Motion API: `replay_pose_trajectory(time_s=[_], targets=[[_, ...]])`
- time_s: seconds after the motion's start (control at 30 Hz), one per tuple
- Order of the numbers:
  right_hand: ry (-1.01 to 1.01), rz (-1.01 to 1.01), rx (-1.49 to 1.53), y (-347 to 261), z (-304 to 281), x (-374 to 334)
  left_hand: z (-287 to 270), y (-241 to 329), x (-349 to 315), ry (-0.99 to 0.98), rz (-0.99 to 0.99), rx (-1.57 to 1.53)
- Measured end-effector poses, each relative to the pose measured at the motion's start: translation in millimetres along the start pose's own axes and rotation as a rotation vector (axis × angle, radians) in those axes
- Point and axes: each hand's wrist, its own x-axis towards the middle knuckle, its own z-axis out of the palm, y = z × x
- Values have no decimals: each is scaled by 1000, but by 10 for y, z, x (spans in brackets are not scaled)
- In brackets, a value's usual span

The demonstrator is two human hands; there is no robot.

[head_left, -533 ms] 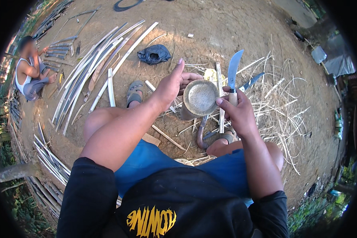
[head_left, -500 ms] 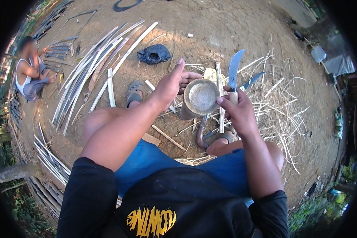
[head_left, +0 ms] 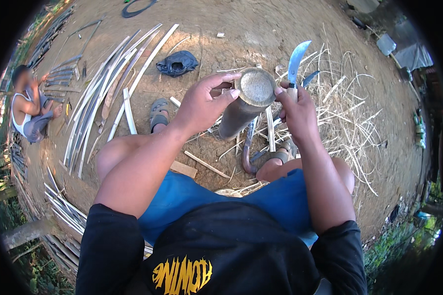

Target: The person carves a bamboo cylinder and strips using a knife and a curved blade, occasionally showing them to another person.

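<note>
Clasping cylinder [head_left: 234, 118]: left hand [head_left: 202, 101], fingers [head_left: 224, 77] parted; right hand [head_left: 300, 110], curled around knife [head_left: 296, 61].

"Is there a way in between the hands?"
"No. The cylinder [head_left: 237, 118] fills that space, with the left hand [head_left: 206, 103] against one side of its top and the right hand [head_left: 298, 108] at the other."
"From the far side?"
"Better: a broad lane of dirt [head_left: 241, 46] leads to it, between the bag [head_left: 174, 63] and the knife [head_left: 296, 64]."
"Right of the knife?"
"Shavings [head_left: 349, 125] tangle low over the ground, and the blade juts beyond the right hand."
"Left?"
"A narrow gap parts the bag from the slats [head_left: 115, 81]; nearer in, the left forearm [head_left: 150, 157] bars the way."
"Near side?"
"Tight: the bent rod [head_left: 246, 156] and right sandal [head_left: 285, 152] crowd it."
</note>
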Motion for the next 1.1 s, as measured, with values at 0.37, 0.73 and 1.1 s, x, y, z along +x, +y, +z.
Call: replay_pose_trajectory(time_s=[0.37,0.73,1.1], targets=[[-11,17,25,2,1,8,78,-28,-17,41,83,234],[-15,22,-12,8,29,-1,83,-23,-51,57,68,232],[-17,19,20,21,15,28,107,-17,-103,94,83,185]])
